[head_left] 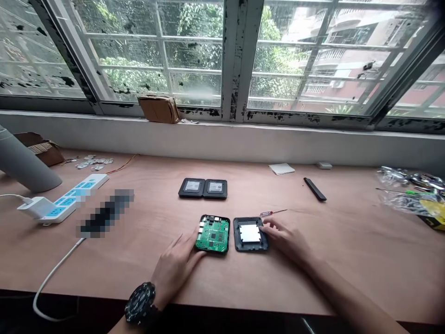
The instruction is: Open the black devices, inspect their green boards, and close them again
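Observation:
A black plastic case half with a green circuit board (212,235) in it lies on the table in front of me. My left hand (179,260) grips its left side, thumb along the near edge, fingers partly hidden. To the right is the other case half, a black cover (238,236) with a silver metal plate (249,233) inside. My right hand (283,239) has its fingers closed on the cover's right edge. Just behind that hand lies a small screwdriver (267,213) with a clear and red handle. The two case halves lie side by side, slightly apart.
Two black square boxes with labels (203,188) lie farther back. A power strip (74,197) with a white adapter (40,207) is at the left, by a grey cylinder (28,162). At the right are a black bar (314,189) and plastic bags (403,199).

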A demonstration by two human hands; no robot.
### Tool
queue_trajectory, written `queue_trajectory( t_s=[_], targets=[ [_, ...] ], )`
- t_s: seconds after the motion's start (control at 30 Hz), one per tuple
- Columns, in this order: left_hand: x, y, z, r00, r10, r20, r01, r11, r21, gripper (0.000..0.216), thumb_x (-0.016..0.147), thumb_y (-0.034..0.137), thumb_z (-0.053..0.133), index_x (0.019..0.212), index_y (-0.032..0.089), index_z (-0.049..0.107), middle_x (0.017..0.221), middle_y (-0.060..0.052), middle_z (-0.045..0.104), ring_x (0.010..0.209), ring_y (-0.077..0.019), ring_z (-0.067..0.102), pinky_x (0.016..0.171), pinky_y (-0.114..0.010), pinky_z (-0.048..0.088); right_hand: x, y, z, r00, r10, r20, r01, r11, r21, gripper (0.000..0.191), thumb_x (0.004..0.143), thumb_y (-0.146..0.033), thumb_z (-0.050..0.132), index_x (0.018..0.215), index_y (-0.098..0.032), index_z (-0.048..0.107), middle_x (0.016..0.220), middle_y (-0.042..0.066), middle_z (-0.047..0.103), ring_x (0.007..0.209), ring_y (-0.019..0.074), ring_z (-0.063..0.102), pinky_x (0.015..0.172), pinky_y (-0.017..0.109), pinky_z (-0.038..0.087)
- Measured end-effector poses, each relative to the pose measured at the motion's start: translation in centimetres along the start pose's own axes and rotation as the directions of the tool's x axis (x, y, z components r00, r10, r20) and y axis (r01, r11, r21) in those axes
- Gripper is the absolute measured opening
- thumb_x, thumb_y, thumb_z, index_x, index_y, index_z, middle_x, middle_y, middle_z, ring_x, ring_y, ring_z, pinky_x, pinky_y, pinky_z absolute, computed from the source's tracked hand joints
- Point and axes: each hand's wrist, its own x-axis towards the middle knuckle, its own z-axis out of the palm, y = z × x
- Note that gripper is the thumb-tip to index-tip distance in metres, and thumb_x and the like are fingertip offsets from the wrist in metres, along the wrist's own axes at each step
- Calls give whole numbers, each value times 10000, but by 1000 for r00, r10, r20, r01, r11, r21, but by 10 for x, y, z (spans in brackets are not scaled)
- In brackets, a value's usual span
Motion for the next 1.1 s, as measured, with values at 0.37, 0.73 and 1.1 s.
queue_trajectory(
  t_s=[0.37, 0.73, 1.1],
  targets=[
    [5, -62, -16, 958, 125, 257, -156, 983, 101, 932, 923, 692, 535, 1630, 277, 93, 1664, -89, 209, 1517, -347, 261, 1225, -573, 240, -3, 1, -24, 986, 136, 96, -155, 959, 238, 542, 928, -490, 631, 1426, -307, 521, 1430, 100, 583, 1272, 320, 583, 1035, 481, 517],
    [3, -62, -13, 955, 129, 267, -165, 979, 116, 938, 933, 699, 510, 1631, 262, 62, 1670, -85, 152, 1521, -356, 239, 1237, -563, 209, -7, -1, -19, 946, 85, 313, -157, 964, 214, 1260, 674, -727, 777, 1636, -273, 102, 1689, 100, 190, 1528, 380, 227, 1236, 512, 279],
    [59, -87, -22, 876, 124, 466, -6, 969, -246, 1086, 765, 734, 712, 1613, 268, 220, 1669, -93, 179, 1537, -347, 180, 1236, -502, 260, 7, -3, -12, 962, 36, 271, -112, 956, 270, 1295, 638, -701, 817, 1633, -226, 137, 1672, 142, 232, 1524, 380, 235, 1240, 523, 257]
  ],
)
